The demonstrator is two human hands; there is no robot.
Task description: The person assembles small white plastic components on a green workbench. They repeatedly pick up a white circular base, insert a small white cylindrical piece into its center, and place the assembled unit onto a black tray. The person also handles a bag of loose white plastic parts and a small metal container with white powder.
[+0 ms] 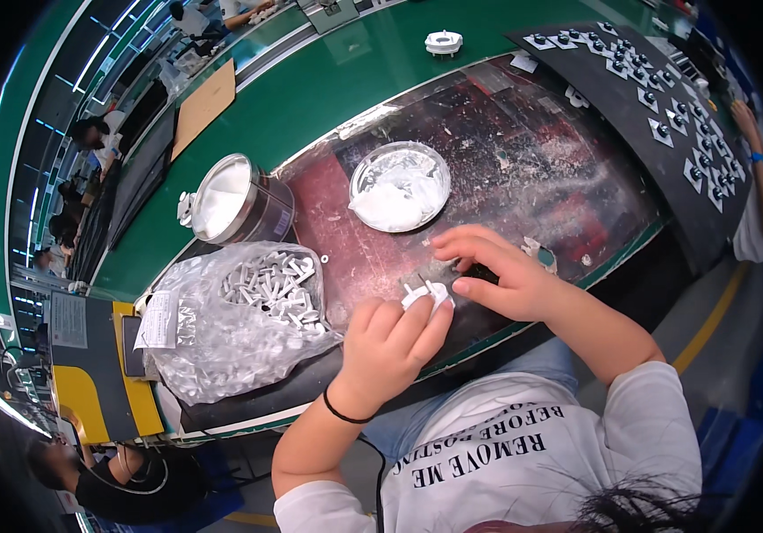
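My left grip (390, 342) is closed on a small white part (439, 294), its fingers bent over the near side. The part sits right at my left fingertips, on the side toward my right grip (508, 277), low over the near edge of the tabletop (524, 191). My right grip is open, the thumb and curled fingers apart; its thumb tip is just beside the part, and I cannot tell whether the two touch.

The part is plain white and compact, with slim pegs standing up from it on the side facing away from me. My left fingers cover a good share of it, so I cannot make out its whole outline.

To the left of my left grip lies a clear plastic bag (199, 364), its mouth open toward me and full of small white pegs (275, 289). Between the bag and the dish, a tiny white ring (325, 258) lies on the stained, dark red surface. Straight ahead of both grips is a round metal dish (443, 169) with a smeared white substance (399, 200) in it. Ahead and to the left stands a tin (266, 213), white inside. Well beyond my right grip, a black board (608, 111) bears rows of white pieces with dark centres.
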